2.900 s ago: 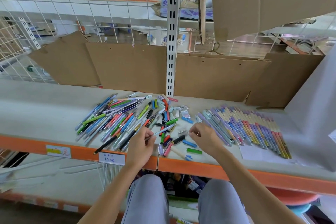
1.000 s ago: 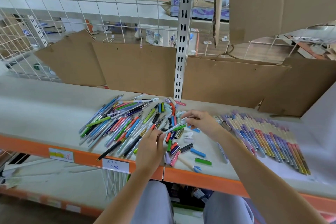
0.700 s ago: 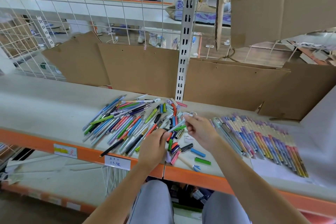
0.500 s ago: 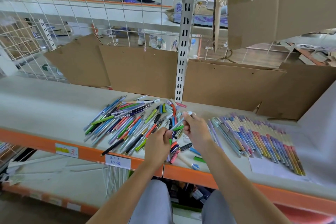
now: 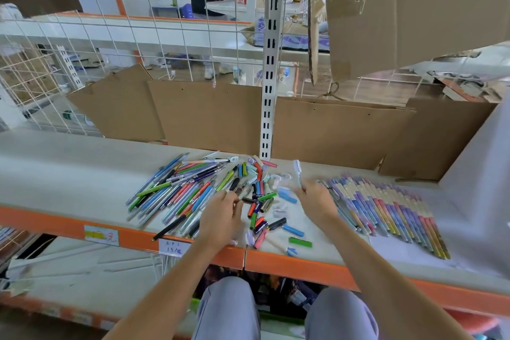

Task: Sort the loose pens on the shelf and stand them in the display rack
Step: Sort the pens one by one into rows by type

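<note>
A heap of loose coloured pens lies on the grey shelf, with scattered caps and short pen parts just right of it. A neat row of pastel pens lies further right. My right hand holds a pale blue-white pen that points upward, between the caps and the neat row. My left hand rests at the heap's right edge, its fingertips pinching a thin dark pen. No display rack is visible.
Brown cardboard sheets stand along the back of the shelf against a white wire grid, split by a slotted white upright. An orange shelf lip with price labels runs in front. A person stands far behind the grid.
My right hand has carried the pale pen from the middle of the caps toward the neat row on the right. My left hand stays at the heap's right edge.
</note>
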